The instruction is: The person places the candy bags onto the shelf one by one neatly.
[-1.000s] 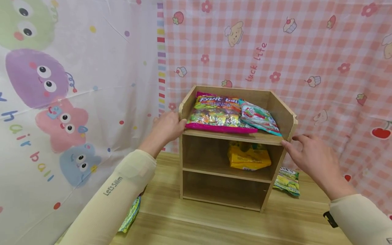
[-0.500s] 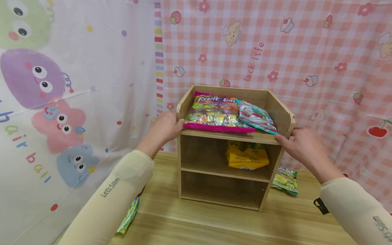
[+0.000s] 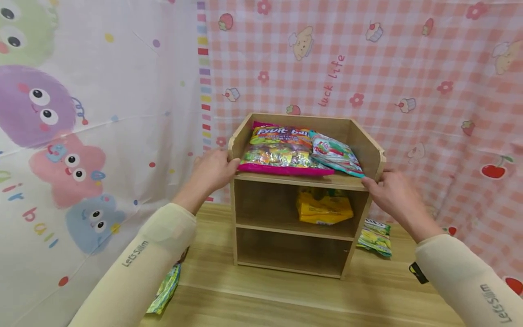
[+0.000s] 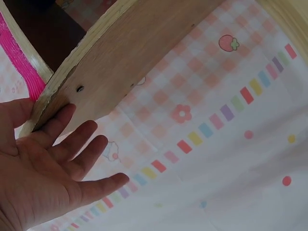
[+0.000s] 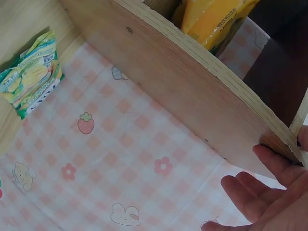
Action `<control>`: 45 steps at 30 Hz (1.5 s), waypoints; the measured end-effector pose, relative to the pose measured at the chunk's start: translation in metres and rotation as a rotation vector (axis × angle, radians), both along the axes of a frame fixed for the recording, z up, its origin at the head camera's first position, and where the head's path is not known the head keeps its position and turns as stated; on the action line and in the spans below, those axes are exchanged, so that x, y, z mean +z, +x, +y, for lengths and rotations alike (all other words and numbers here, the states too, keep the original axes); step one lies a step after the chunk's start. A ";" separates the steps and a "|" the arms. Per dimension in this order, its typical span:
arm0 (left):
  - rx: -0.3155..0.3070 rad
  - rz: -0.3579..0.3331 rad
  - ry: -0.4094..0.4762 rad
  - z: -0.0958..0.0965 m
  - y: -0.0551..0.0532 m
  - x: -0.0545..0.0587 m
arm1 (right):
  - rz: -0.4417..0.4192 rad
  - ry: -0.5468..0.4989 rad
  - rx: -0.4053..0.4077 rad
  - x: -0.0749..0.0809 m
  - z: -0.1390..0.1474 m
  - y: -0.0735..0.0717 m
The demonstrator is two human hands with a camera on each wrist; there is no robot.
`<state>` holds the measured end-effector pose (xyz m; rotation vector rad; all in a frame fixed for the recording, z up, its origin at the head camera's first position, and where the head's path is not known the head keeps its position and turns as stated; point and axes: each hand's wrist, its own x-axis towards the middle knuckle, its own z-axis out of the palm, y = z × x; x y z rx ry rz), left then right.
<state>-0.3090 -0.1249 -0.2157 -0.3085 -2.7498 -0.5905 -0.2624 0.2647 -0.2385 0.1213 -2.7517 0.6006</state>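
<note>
A small wooden shelf unit (image 3: 291,230) stands on the table. At its left side panel (image 4: 130,53), my left hand (image 3: 216,170) pinches the front edge between thumb and index finger; the other fingers spread loosely in the left wrist view. My right hand (image 3: 394,193) pinches the right side panel (image 5: 163,86) likewise, thumb at the front and index finger on the outer face. On the top level lie a pink-edged bag of fruit candy (image 3: 282,150) and a smaller teal-edged bag (image 3: 337,153), overlapping it. A yellow packet (image 3: 324,208) sits on the middle level, toward the right.
Right of the unit, a green and yellow packet (image 3: 375,237) lies on the wood-grain table (image 3: 261,295). Another green packet (image 3: 165,290) is partly covered by the left forearm. A pink checked cloth (image 3: 327,59) hangs behind, and a white printed cloth (image 3: 135,91) hangs at left.
My right thumb and fingers have drawn in on the right panel's edge. The whole head view has shifted, so everything appears slightly further left. My left hand keeps its hold.
</note>
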 end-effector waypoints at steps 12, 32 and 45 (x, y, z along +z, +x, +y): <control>-0.152 -0.037 0.111 -0.020 0.002 -0.018 | 0.007 -0.017 -0.030 -0.004 -0.003 0.001; -0.088 -0.214 0.139 -0.075 0.008 -0.071 | 0.004 -0.033 -0.034 0.000 -0.002 0.002; 0.024 -0.292 0.009 -0.131 0.023 -0.128 | 0.003 -0.010 -0.028 0.001 0.000 0.002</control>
